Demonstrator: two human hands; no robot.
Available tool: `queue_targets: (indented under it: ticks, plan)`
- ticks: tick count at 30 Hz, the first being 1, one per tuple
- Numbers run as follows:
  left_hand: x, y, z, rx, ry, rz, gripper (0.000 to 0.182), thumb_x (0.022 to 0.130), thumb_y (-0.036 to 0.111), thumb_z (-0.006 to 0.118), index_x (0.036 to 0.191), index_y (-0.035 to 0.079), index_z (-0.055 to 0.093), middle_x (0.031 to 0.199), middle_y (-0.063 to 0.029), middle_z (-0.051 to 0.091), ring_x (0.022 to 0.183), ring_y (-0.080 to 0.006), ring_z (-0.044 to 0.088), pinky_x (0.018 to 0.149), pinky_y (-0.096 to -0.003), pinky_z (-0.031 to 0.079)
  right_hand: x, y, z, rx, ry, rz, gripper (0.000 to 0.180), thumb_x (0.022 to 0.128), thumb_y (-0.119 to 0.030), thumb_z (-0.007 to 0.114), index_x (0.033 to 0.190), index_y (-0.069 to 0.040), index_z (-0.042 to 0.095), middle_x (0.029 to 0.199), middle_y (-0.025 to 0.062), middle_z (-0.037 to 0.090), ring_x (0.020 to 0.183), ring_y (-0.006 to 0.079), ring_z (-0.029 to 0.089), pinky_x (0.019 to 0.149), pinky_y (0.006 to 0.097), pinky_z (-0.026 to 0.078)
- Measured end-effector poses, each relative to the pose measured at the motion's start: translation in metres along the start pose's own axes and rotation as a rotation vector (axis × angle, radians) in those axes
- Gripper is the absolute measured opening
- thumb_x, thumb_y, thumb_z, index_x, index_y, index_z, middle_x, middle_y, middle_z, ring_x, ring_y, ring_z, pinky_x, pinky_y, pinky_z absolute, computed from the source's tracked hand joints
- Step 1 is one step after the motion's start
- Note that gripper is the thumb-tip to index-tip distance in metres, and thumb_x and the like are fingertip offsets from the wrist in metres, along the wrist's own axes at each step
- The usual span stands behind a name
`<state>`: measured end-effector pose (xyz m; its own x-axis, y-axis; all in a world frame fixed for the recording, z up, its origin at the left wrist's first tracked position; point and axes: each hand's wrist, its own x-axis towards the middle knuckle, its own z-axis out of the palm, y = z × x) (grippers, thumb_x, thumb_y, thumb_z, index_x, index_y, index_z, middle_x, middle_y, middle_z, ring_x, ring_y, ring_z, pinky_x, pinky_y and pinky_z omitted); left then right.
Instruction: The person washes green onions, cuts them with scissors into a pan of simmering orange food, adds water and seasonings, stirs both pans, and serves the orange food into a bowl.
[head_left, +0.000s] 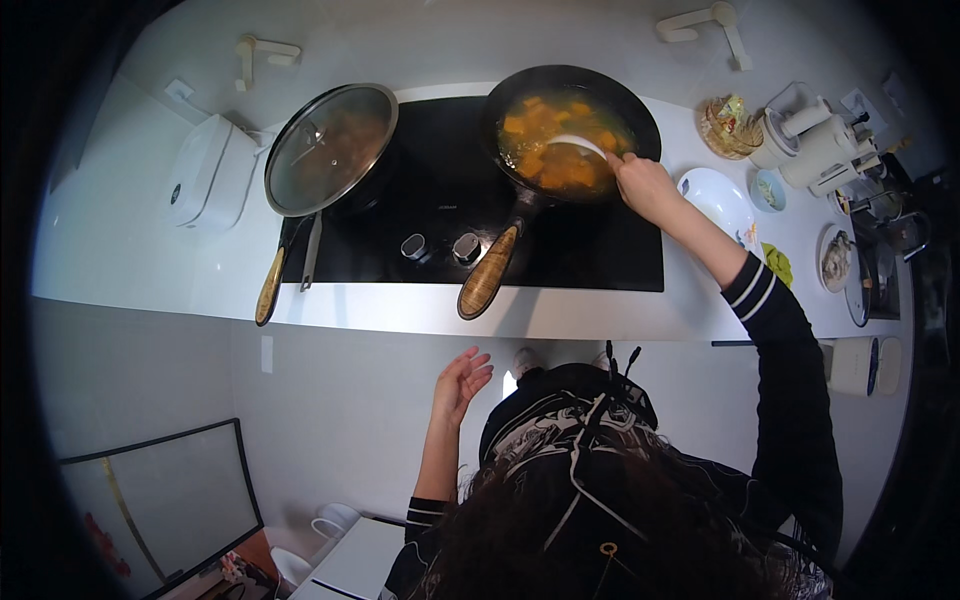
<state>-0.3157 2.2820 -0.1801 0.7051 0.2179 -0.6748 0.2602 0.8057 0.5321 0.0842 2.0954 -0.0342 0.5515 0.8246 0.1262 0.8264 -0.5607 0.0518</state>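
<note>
My right hand (646, 187) grips a white utensil, likely a spoon or ladle (579, 141), that reaches into the black wok (643, 120). Orange chunks (556, 174), perhaps pumpkin, sit in bubbling liquid inside this wok. Its wood-patterned handle (489, 274) points toward me over the front of the black cooktop (435, 165). Nothing is in my left hand (463, 381), which hangs in front of the counter edge with its fingers apart. At the left of the cooktop, a second pan wears a glass lid (330, 150); the brownish food under it is blurred.
A grey utensil handle (311, 255) lies beside the lidded pan's handle (271, 289). Two knobs (466, 247) are on the cooktop. To the right are a white plate (716, 199), a small blue bowl (768, 190), a glass basket (731, 135) and a plate of food (835, 259). A white appliance (210, 176) stands left.
</note>
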Motion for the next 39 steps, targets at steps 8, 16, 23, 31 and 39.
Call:
queue_targets:
  ticks: [8, 16, 23, 31, 39]
  plan:
    - [-0.006, -0.007, -0.009, -0.024, 0.043, -0.019, 0.042, 0.091, 0.021, 0.050, 0.127, -0.001, 0.044, 0.115, -0.0175, 0.057, 0.094, -0.0252, 0.062, 0.085, -0.0356, 0.052, 0.048, 0.032, 0.005, -0.062, 0.056, 0.124, 0.029, 0.082, -0.006, 0.048, 0.109, 0.001, 0.054, 0.086, 0.0212, 0.061, 0.076, 0.0354, 0.064, 0.064, 0.0436, 0.052]
    - [-0.006, 0.002, -0.012, -0.038, 0.056, 0.024, 0.042, 0.092, 0.020, 0.050, 0.127, -0.002, 0.044, 0.116, -0.0178, 0.058, 0.095, -0.0249, 0.062, 0.086, -0.0351, 0.052, 0.036, 0.055, -0.009, 0.120, -0.012, 0.413, 0.021, 0.072, -0.012, 0.053, 0.077, 0.005, 0.065, 0.081, 0.0262, 0.063, 0.082, 0.0399, 0.062, 0.074, 0.0460, 0.050]
    - [0.001, 0.030, -0.002, 0.101, 0.120, 0.145, 0.035, 0.095, 0.026, 0.049, 0.113, -0.004, 0.056, 0.102, -0.0162, 0.064, 0.080, -0.0204, 0.066, 0.076, -0.0304, 0.055, 0.024, 0.042, -0.008, 0.367, -0.063, 0.389, 0.023, 0.074, -0.012, 0.052, 0.085, 0.001, 0.068, 0.083, 0.0256, 0.063, 0.084, 0.0390, 0.062, 0.077, 0.0456, 0.049]
    - [-0.001, 0.076, 0.031, 0.455, 0.318, 0.448, 0.025, 0.094, 0.023, 0.052, 0.099, 0.000, 0.063, 0.087, -0.0075, 0.067, 0.067, -0.0123, 0.061, 0.066, -0.0245, 0.050, -0.009, 0.033, -0.030, -0.032, 0.065, 0.196, 0.033, 0.087, -0.010, 0.048, 0.118, -0.010, 0.059, 0.086, 0.0180, 0.061, 0.075, 0.0357, 0.062, 0.069, 0.0444, 0.050]
    - [-0.017, 0.100, 0.071, 0.587, 0.346, 0.565, 0.026, 0.094, 0.020, 0.052, 0.110, 0.001, 0.060, 0.087, -0.0058, 0.066, 0.068, -0.0103, 0.061, 0.067, -0.0232, 0.050, -0.036, 0.049, -0.018, 0.061, 0.321, 0.171, 0.042, 0.082, -0.001, 0.046, 0.123, -0.008, 0.052, 0.089, 0.0141, 0.056, 0.082, 0.0318, 0.060, 0.070, 0.0415, 0.051]
